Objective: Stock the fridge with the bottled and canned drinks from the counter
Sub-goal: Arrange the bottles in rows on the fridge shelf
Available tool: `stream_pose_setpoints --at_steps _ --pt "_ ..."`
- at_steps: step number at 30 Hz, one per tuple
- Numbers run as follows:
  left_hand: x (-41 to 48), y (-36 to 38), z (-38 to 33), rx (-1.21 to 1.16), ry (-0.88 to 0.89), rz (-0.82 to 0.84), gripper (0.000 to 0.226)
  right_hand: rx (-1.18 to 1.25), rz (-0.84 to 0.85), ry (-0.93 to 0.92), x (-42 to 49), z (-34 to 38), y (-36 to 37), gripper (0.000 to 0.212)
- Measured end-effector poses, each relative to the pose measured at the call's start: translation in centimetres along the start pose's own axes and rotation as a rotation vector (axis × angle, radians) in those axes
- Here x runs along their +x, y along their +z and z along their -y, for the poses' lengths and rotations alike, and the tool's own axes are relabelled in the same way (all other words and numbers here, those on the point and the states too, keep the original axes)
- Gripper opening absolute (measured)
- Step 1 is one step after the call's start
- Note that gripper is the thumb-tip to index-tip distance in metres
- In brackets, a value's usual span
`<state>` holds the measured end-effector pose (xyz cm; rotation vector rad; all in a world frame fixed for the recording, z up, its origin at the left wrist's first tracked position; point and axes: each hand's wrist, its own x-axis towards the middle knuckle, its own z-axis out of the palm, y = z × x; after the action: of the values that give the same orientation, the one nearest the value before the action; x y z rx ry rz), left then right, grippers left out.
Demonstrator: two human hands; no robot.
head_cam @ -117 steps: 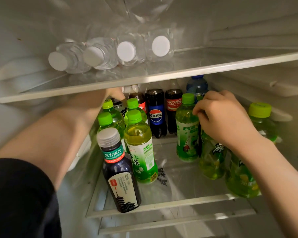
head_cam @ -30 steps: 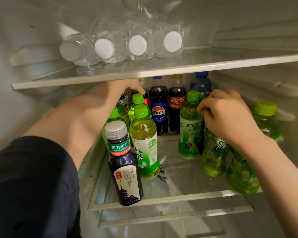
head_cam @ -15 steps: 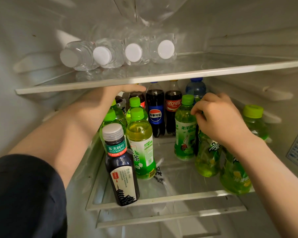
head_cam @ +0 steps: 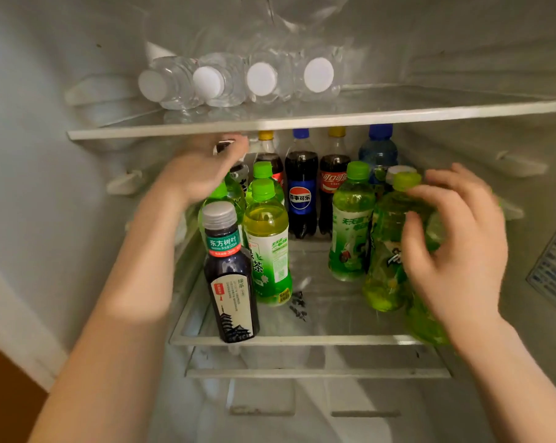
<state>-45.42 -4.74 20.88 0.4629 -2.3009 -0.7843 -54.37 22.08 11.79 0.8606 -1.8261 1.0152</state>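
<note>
- Four water bottles (head_cam: 260, 79) lie on the upper shelf (head_cam: 302, 123). Cola bottles (head_cam: 300, 193) line the lower shelf's (head_cam: 302, 340) back edge, and a black tea bottle (head_cam: 230, 282) stands at its front left corner.
- The blurred right hand (head_cam: 456, 251) covers most of a bottle at the right edge.
- The left hand (head_cam: 200, 171) pinches the top of a small dark bottle (head_cam: 239, 172) at the back left corner. The right hand, fingers spread and loose, is just beside a tilted green bottle (head_cam: 386, 251).

Upper shelf (head_cam: 334, 118) with lying water bottles (head_cam: 260, 79); lower shelf (head_cam: 302, 340), upright drinks (head_cam: 267, 238).
</note>
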Motion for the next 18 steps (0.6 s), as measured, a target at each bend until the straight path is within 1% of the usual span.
stream_pose_setpoints --at_steps 2,3,4,6,10,12,14,16,18 --pt "-2.5 1.1 0.7 -0.087 0.126 -0.291 0.023 0.008 -0.133 0.050 -1.6 -0.2 -0.6 0.025" --pt "-3.8 1.9 1.1 -0.121 0.183 -0.421 0.020 0.010 -0.184 0.074 -2.4 -0.5 -0.8 0.026" --pt "-5.0 2.6 1.6 -0.147 0.212 -0.520 0.019 0.015 -0.209 0.101 -3.1 -0.8 -1.0 0.028" --pt "-7.0 4.0 2.6 -0.200 0.210 -0.626 0.020 0.046 -0.198 0.174 -4.4 -1.3 -1.2 0.036" --pt "-8.9 6.4 4.1 -0.238 0.086 -0.612 0.040 0.125 -0.078 0.352 -5.8 -2.6 -1.3 0.055" --pt "-9.4 6.8 4.4 -0.247 0.075 -0.599 0.046 0.176 -0.009 0.470 -6.2 -3.3 -1.3 0.066" --pt "-9.9 7.2 4.4 -0.219 0.090 -0.575 0.047 0.195 0.031 0.566 -6.5 -3.9 -1.3 0.071" --pt "-10.3 7.6 4.5 -0.188 0.090 -0.562 0.047 0.157 0.050 0.585 -6.4 -4.1 -1.2 0.077" --pt "-10.4 7.8 4.3 -0.167 0.076 -0.553 0.047 0.111 0.055 0.566 -6.0 -4.1 -1.0 0.084"
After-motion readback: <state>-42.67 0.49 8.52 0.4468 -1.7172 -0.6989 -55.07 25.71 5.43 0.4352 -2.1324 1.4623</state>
